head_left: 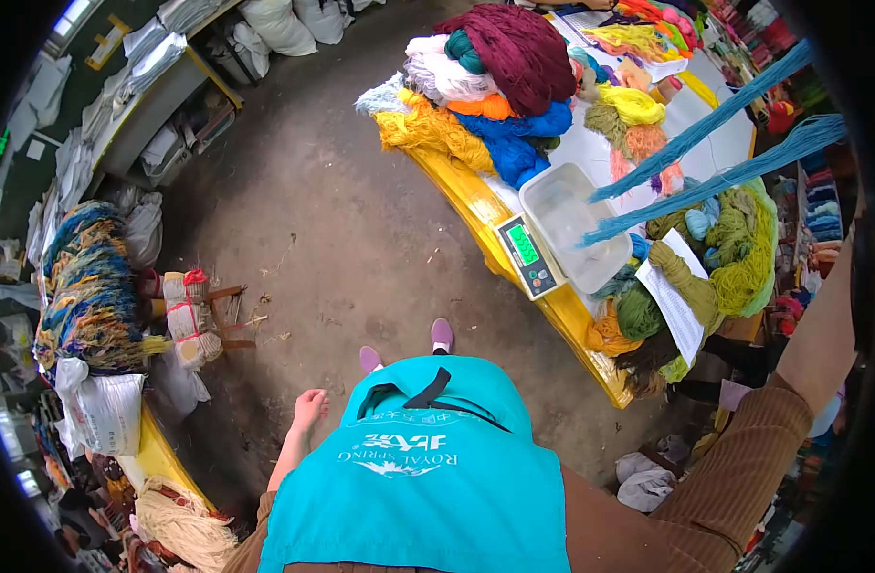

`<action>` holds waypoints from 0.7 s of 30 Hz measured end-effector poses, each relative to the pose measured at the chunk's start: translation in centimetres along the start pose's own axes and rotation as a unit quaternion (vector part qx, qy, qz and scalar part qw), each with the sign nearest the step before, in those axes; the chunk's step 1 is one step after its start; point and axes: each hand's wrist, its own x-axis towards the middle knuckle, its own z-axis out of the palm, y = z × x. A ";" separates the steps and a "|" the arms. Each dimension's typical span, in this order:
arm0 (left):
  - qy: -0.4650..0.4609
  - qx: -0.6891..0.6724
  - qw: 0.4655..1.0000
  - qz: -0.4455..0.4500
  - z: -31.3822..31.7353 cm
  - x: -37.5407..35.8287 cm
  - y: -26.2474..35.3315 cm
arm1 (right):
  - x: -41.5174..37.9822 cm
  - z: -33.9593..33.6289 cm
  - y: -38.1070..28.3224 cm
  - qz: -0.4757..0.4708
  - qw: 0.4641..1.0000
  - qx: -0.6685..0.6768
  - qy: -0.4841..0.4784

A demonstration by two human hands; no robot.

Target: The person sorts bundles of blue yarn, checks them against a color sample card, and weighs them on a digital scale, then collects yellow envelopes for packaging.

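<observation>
Brown, stained concrete floor (294, 229) is extending between a yellow-edged tabletop (480, 218) and a grey, yellow-trimmed metal desk (146, 100).

The apron (418, 477) is turquoise with white lettering, over brown striped sleeves (743, 458). The shoes (442, 334) are mauve. The bench (743, 105) is white with a yellow edge. Its yarn pile (523, 57) mixes maroon, white, teal, orange, golden yellow and royal blue. The scale display (522, 244) glows green. The dangling strands (714, 124) are blue; the bundle (94, 286) at left is mottled blue, tan and orange.
</observation>
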 end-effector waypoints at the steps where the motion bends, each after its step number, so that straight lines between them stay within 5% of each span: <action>1: 0.004 0.004 1.000 -0.002 0.2 0.0 -0.2 | 0.0 0.0 0.0 -0.006 1.000 0.000 -0.001; 21: 0.014 0.009 1.000 -0.024 -0.2 0.2 -2.3 | -1.0 0.3 2.1 0.005 0.999 -0.029 0.015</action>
